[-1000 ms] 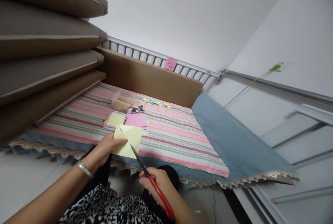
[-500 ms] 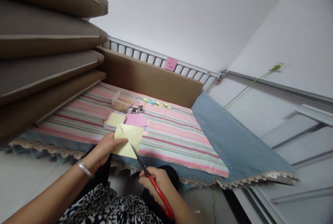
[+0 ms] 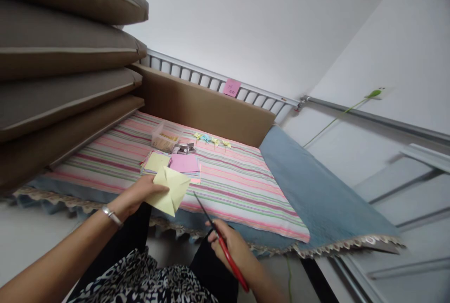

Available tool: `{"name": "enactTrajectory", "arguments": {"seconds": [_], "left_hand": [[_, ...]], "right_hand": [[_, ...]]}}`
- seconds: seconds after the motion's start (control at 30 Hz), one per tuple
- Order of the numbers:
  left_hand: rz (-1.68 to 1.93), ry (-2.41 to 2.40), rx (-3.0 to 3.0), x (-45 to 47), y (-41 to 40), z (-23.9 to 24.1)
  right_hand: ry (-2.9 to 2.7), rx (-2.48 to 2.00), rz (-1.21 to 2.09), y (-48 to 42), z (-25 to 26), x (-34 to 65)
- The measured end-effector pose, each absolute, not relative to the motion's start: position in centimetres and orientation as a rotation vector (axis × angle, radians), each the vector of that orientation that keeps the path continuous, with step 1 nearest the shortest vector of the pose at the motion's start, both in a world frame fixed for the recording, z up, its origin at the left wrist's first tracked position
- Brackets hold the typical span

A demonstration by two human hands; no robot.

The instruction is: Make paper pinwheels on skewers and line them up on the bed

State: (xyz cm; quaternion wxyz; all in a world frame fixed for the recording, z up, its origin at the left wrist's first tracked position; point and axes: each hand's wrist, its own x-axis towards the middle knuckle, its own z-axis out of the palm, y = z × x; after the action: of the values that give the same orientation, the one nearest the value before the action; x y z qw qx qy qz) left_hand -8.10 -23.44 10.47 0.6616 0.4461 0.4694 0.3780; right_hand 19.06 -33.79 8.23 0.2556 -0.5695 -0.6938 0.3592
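Observation:
Between thumb and fingers, my left hand pinches a square of yellow paper with slits cut in from its corners. My right hand grips red-handled scissors by the handles. Their dark blades look closed and point up and left, apart from the paper. Just beyond the yellow square lie a stack of yellow paper and a stack of pink paper.
A clear plastic box with small sticks stands behind the stacks, beside some small dark packets. Several paper pinwheels lie in a row on the striped cloth. Thick brown cushions are piled at the left.
My right hand has drawn the scissors away from the paper, down and to the right. My left hand has shifted slightly left and turned the yellow paper.

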Motion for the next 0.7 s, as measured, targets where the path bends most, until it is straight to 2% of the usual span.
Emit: {"name": "enactTrajectory", "arguments": {"seconds": [0.13,0.3,0.5,0.7], "left_hand": [[0.589,0.951,1.138,-6.5,-24.4,10.6],[0.491,0.879,1.256,-4.7,-25.1,10.5],[0.604,0.815,1.140,-6.0,-24.7,11.1],[0.930,0.715,0.764,-4.8,-26.2,9.6]], "right_hand": [[-1.695,-1.445,0.881,-31.9,9.9,18.7],[-1.632,-1.270,1.083,-29.2,10.8,15.5],[-1.442,-1.212,1.146,-27.9,9.4,14.0],[-1.219,-1.184,0.999,-28.4,9.1,12.7]]}}
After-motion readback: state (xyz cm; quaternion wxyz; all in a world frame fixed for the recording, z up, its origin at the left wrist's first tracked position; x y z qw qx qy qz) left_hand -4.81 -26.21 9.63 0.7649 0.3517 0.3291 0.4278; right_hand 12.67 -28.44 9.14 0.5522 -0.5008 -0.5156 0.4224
